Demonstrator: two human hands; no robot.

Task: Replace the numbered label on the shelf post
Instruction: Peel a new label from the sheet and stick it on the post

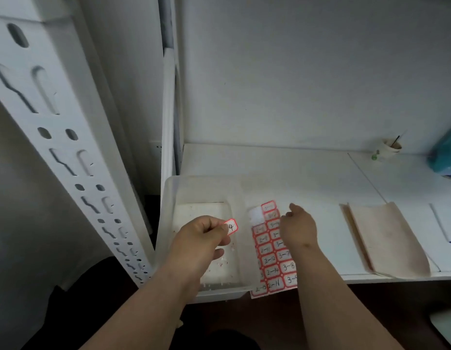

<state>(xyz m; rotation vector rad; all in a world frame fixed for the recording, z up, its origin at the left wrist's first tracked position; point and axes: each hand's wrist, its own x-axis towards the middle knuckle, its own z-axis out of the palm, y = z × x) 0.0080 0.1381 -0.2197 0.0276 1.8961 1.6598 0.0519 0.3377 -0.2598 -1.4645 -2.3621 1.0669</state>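
Your left hand (201,238) pinched a small red-bordered white paper sticker label (231,226) between thumb and forefinger, holding it by its left edge just left of the frame's centre, with a handwritten "4" showing on the free part. The other fingers (218,253) of that hand were curled loosely beneath. I'd judge the label to be almost weightless, thin and floppy, with a tacky back that would grab skin or fold onto itself. An edge pinch like yours seemed the sensible hold, keeping most of the adhesive untouched.

Your right hand (298,227) rested over the red-and-white sheet of numbered sticker labels (272,258) lying right of centre. Its fingers were bent down towards the sheet, but whether they gripped anything, you could not tell from this view. The sheet showed a blank white gap near its upper left corner, and lower cells read 2-12, 2-14, 3-8. It partly overhung the shelf's front edge.

Beneath your left hand sat a shallow translucent plastic tray (168,223), holding only small scattered white scraps. A tan folded paper bag (388,238) lay on the white shelf (295,162) at right. A small paper cup (391,147) stood at upper right. The white perforated metal shelf post (57,137) ran diagonally down the left of the frame, well apart from the label.
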